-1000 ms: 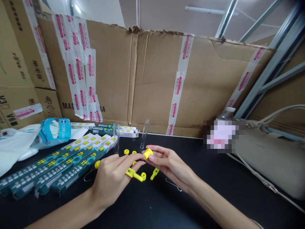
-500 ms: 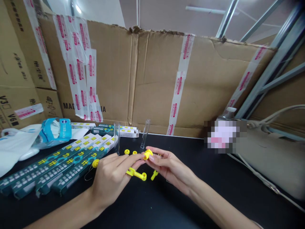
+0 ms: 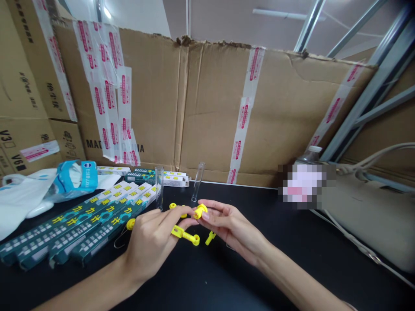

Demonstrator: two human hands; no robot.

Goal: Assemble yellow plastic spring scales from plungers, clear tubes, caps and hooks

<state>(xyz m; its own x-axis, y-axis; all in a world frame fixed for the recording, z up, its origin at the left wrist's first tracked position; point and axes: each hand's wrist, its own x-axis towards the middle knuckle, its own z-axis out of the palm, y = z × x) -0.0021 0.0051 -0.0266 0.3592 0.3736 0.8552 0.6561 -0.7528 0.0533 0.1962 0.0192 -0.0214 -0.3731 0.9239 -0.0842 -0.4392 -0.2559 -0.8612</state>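
Note:
A small yellow plastic cap with a flared rim is pinched between the thumb and fingers of my right hand. The fingertips of my left hand are drawn together right beside the cap; what they hold, if anything, is hidden. Just below them shows a yellow rod with a ring end, partly covered by my left hand. A shorter yellow piece lies under my right hand. Beyond my fingers is a small yellow ring. Left of my left hand are another yellow part and a bent wire hook.
Two clear tubes stand upright at the back of the black table. Long green-and-white boxes lie at left near a blue packet. Cardboard walls the back. A bottle and a beige bag are at right.
My left index finger has bent and lifted a little, uncovering more of the yellow parts behind it. The cap has shifted slightly in my right hand.

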